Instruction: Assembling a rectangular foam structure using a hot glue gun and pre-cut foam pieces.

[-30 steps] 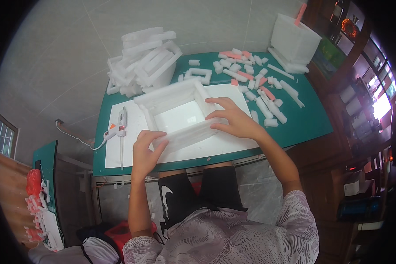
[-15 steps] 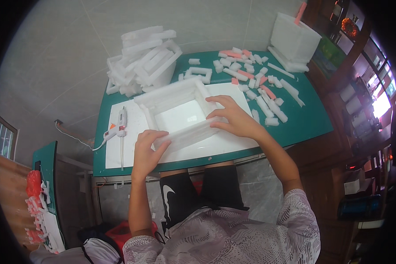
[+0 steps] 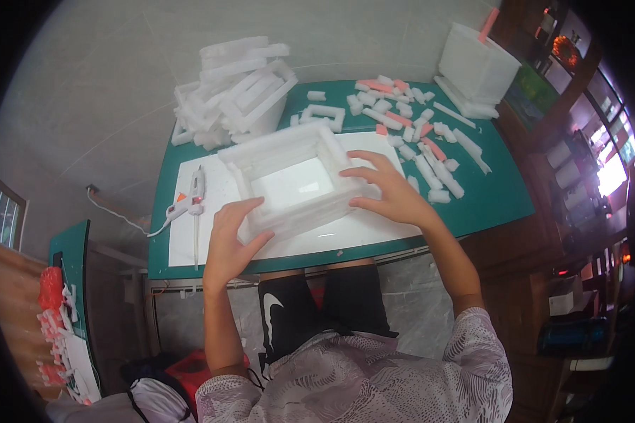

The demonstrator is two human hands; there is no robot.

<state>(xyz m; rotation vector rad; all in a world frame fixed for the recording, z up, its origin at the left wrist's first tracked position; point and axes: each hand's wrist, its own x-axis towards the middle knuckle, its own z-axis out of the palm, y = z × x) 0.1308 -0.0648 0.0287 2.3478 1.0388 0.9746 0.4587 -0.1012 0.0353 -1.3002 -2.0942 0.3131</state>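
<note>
An open rectangular box frame of white foam strips (image 3: 296, 215) sits on a white board (image 3: 190, 243), its inside showing the board's glossy surface. My left hand (image 3: 227, 240) is at the near left corner, fingers over the wall and thumb lower on the front side. My right hand (image 3: 395, 192) holds the right side, its fingertips on the wall and thumb by the near right corner. Fingers of both hands are spread around the foam. Left of the frame lies a white glue gun (image 3: 196, 190) with an orange trigger and a cord.
Stacked foam frames (image 3: 240, 95) stand at the back left of the green table (image 3: 487, 194). Loose white and pink foam pieces (image 3: 409, 127) cover the back right, with a small foam frame (image 3: 324, 116) nearby. A tall foam box (image 3: 476, 70) stands at the far right corner.
My left thumb and fingers have spread wider at the near left corner. My right hand has shifted slightly right along with the frame's right side. The whole view has tilted a little.
</note>
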